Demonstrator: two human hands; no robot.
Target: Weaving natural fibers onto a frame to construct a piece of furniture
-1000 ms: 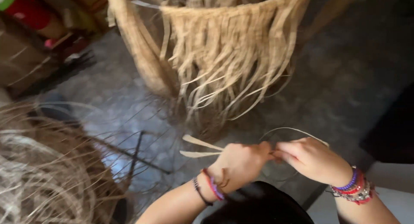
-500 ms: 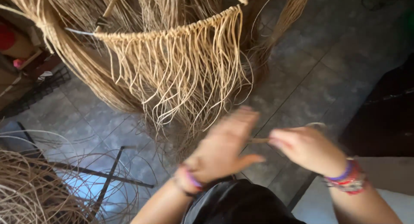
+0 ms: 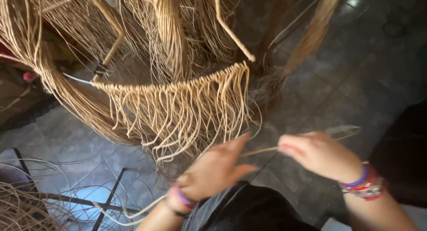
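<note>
My right hand (image 3: 318,153) pinches a thin tan rattan strand (image 3: 260,151) that runs left toward my left hand, with a looped end (image 3: 342,132) blurred behind the right hand. My left hand (image 3: 213,171) is blurred, its fingers spread and pointing up toward the fringe; the strand passes at its fingers, and whether it grips it I cannot tell. Just above both hands hangs a curved woven rim (image 3: 178,84) with a fringe of loose rattan strands (image 3: 187,115). Both wrists wear coloured bracelets (image 3: 362,184).
Thick bundles of rattan (image 3: 40,66) hang at left and behind. A black metal frame (image 3: 109,195) with loose strands lies on the grey tiled floor (image 3: 347,71) at lower left. A dark garment (image 3: 249,211) covers my lap.
The view has tilted up, so the fringed rim sits lower and nearer. My hands have moved apart, drawing the strand out between them, and my left hand has risen toward the fringe.
</note>
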